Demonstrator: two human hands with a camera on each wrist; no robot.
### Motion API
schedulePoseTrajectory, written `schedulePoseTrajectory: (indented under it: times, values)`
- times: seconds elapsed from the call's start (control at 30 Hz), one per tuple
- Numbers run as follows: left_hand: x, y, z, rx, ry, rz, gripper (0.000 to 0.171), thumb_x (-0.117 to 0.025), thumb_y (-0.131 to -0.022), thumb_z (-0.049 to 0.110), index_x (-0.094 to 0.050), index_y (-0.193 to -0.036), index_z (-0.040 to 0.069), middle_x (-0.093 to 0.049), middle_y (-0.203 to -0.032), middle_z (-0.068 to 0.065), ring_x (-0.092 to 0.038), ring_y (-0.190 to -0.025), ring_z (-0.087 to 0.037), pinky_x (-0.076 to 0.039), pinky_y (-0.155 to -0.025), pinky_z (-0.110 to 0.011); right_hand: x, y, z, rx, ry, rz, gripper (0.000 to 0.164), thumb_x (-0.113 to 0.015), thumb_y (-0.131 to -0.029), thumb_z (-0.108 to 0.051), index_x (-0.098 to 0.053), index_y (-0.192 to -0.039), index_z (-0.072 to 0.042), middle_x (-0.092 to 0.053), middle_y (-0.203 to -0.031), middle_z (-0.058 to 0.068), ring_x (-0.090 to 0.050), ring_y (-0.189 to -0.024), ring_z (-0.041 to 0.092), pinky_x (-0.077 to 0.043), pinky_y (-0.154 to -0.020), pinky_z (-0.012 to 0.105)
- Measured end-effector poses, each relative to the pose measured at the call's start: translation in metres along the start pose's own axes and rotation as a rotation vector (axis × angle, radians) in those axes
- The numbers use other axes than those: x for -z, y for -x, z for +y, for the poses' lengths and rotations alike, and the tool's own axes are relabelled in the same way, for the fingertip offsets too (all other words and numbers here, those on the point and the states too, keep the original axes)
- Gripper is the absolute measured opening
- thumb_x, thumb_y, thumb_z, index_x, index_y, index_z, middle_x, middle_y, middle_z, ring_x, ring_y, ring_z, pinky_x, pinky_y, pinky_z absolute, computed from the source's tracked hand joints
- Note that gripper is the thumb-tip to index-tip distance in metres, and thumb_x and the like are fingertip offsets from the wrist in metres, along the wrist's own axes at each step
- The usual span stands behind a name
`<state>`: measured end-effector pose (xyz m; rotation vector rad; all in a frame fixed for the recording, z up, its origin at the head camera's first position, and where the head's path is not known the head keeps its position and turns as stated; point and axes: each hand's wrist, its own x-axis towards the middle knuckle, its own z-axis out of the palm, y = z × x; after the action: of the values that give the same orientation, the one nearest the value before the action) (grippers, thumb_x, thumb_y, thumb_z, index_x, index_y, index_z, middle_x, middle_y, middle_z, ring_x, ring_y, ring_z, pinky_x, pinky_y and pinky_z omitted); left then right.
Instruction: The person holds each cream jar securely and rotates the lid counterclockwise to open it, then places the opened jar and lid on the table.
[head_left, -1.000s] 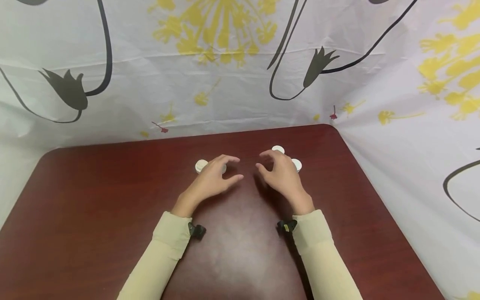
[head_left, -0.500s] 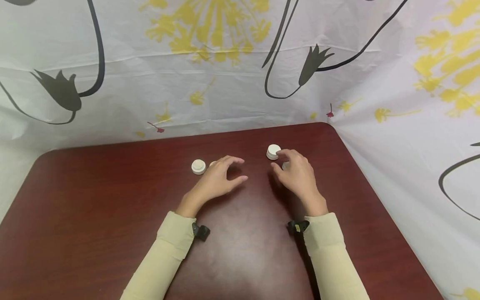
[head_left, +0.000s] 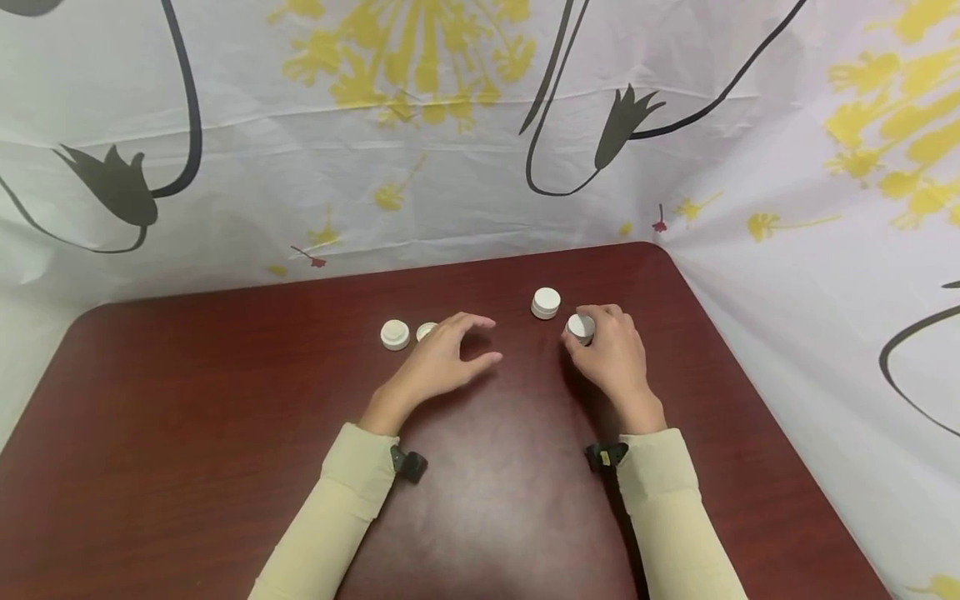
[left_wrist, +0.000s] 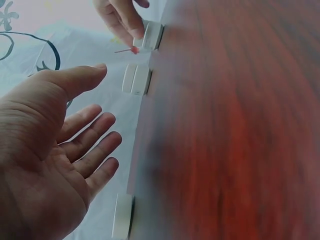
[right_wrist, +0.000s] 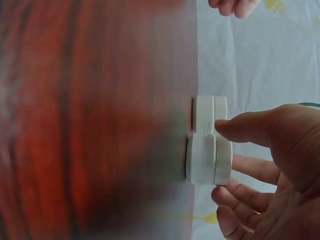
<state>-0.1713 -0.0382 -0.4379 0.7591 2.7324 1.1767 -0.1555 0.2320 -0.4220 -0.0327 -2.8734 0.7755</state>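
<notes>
In the head view, my right hand (head_left: 611, 354) has its thumb and fingers curled round a small white round lidded jar (head_left: 581, 327) on the table; the right wrist view shows the thumb at one side of its lid (right_wrist: 224, 159) and fingers at the other. A second white lidded jar (head_left: 546, 303) stands just behind and left of it. My left hand (head_left: 442, 358) hovers over the table, thumb and fingers apart, holding nothing. Beside it sit a white round piece with a raised centre (head_left: 395, 335) and another white round piece (head_left: 425, 330), partly hidden by that hand.
The dark red wooden table (head_left: 225, 433) has rounded far corners. White cloth (head_left: 450, 167) with yellow and grey plant prints hangs behind it and along the right side. A small black device (head_left: 408, 463) is strapped at each wrist.
My right hand has moved right, away from the left hand, and closed round the nearer lidded jar. The left hand has stayed nearly still. The head view has shifted slightly.
</notes>
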Motion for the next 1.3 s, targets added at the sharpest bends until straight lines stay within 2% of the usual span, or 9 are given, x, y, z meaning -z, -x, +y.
schedulePoseTrajectory:
  times: [0.23, 0.43, 0.6, 0.83, 1.3]
  values:
    - [-0.008, -0.004, 0.004, 0.007, 0.011, -0.028, 0.052, -0.077, -0.097, 0.037, -0.064, -0.141, 0.011, -0.068, -0.138, -0.004, -0.063, -0.134, -0.023, -0.049, -0.116, -0.044, 0.000, -0.001, 0.004, -0.033, -0.002, -0.022, 0.045, -0.076, -0.094, -0.021, -0.069, -0.134, -0.003, -0.066, -0.132, 0.025, -0.065, -0.117, 0.045, -0.053, -0.096, 0.063]
    - [-0.011, -0.006, 0.006, 0.001, 0.014, -0.031, 0.055, -0.078, -0.097, 0.036, -0.063, -0.142, 0.009, -0.068, -0.138, -0.005, -0.064, -0.133, -0.022, -0.049, -0.116, -0.043, -0.001, 0.000, 0.000, -0.017, -0.047, -0.043, 0.046, -0.077, -0.093, -0.020, -0.068, -0.132, 0.001, -0.069, -0.126, 0.026, -0.066, -0.115, 0.045, -0.052, -0.097, 0.062]
    - [-0.012, -0.006, 0.006, -0.007, 0.015, -0.026, 0.055, -0.079, -0.096, 0.035, -0.063, -0.142, 0.009, -0.069, -0.138, -0.006, -0.065, -0.132, -0.022, -0.049, -0.116, -0.043, -0.002, 0.001, -0.006, 0.007, -0.074, -0.056, 0.045, -0.078, -0.092, -0.021, -0.069, -0.130, 0.000, -0.071, -0.122, 0.024, -0.067, -0.110, 0.042, -0.053, -0.093, 0.059]
    - [-0.014, -0.006, 0.007, -0.013, 0.022, -0.024, 0.055, -0.078, -0.096, 0.034, -0.063, -0.142, 0.008, -0.069, -0.138, -0.007, -0.065, -0.131, -0.023, -0.050, -0.115, -0.043, -0.001, -0.001, -0.020, 0.045, -0.108, -0.063, 0.041, -0.078, -0.092, -0.023, -0.071, -0.127, -0.002, -0.072, -0.115, 0.020, -0.066, -0.102, 0.036, -0.052, -0.088, 0.053]
    - [-0.021, -0.012, 0.008, -0.039, 0.018, -0.011, 0.057, -0.080, -0.095, 0.034, -0.062, -0.143, 0.009, -0.067, -0.143, -0.008, -0.062, -0.137, -0.024, -0.048, -0.119, -0.043, -0.009, 0.003, -0.048, 0.101, -0.182, -0.097, 0.046, -0.081, -0.092, -0.027, -0.072, -0.128, -0.001, -0.073, -0.119, 0.018, -0.070, -0.101, 0.032, -0.056, -0.087, 0.047]
